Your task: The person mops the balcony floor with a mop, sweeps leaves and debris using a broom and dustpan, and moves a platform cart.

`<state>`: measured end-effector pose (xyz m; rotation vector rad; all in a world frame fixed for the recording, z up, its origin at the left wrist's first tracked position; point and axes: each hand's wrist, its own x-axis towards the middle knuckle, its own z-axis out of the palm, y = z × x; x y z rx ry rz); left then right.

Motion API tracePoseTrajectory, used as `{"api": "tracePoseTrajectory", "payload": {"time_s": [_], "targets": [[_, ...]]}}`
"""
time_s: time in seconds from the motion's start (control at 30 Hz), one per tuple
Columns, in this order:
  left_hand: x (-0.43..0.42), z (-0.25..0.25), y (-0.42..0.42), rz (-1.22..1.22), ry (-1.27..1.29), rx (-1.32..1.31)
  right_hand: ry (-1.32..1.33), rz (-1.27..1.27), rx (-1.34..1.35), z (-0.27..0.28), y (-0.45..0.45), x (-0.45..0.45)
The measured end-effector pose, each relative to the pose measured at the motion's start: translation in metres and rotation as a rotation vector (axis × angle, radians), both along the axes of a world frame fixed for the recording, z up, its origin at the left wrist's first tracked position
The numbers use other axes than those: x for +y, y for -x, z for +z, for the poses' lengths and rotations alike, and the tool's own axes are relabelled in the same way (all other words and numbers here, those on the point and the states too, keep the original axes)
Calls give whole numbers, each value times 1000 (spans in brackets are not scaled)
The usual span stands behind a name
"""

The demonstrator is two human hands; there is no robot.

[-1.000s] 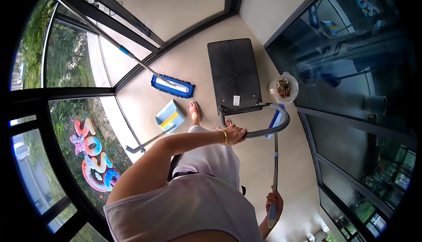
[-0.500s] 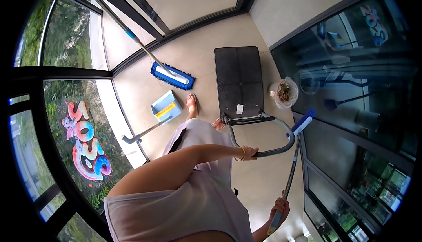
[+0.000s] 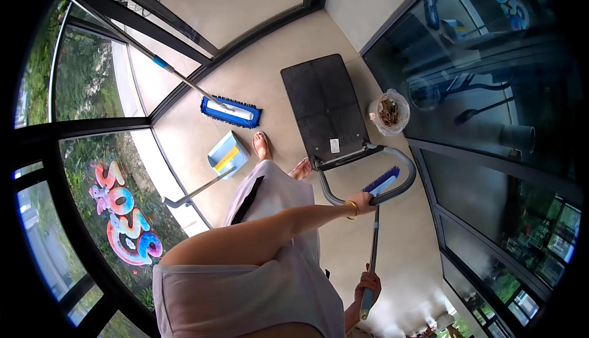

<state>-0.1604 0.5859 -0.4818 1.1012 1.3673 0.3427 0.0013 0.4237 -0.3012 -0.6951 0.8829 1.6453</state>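
Observation:
My left hand is wrapped around the grey curved handle of a black flat platform cart. In my right hand, lower down, is the grip end of a broom with a grey handle. Its blue-bristled head appears within the loop of the cart handle. The broom's pole passes close by my left hand; whether they touch, I cannot tell. My feet stand left of the cart's handle end.
A lined waste bin holding dry leaves stands right of the cart. On the left are a blue flat mop and a light blue dustpan with a long handle. Glass panels run along the right; windows line the left.
The cart has turned slightly, and my left hand has shifted right and up on its handle. My right hand has brought the broom leftward, its head now inside the handle loop.

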Motion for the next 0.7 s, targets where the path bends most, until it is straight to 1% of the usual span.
{"api": "tracePoseTrajectory", "payload": {"time_s": [0.07, 0.17, 0.23, 0.3, 0.37, 0.43, 0.47, 0.53, 0.57, 0.63, 0.7], "targets": [[10, 1, -7, 60, -41, 76, 27, -14, 21, -12, -5, -9], [29, 0, -13, 76, 17, 84, 62, -7, 15, -30, -10, -20], [37, 8, -10, 71, 17, 99, 61, -40, 53, -37, -9, -25], [42, 10, -5, 123, -18, 130, 98, -68, 75, -41, -12, -27], [41, 12, 5, 99, -21, 147, 136, -84, 98, -46, -19, -26], [38, 17, 13, 101, -14, 110, 192, -42, 76, -54, -28, -25], [38, 19, 14, 96, 1, 107, 193, -38, 81, -60, -31, -24], [44, 9, 4, 82, -5, 114, 110, 9, 49, -69, -36, -21], [49, 7, 2, 62, -19, 116, 109, 21, 48, -73, -37, -16], [51, 5, 2, 33, -12, 114, 198, 18, 50, -75, -37, -10], [55, 8, 2, 32, -41, 87, 178, 44, 26, -80, -30, -3]]}}
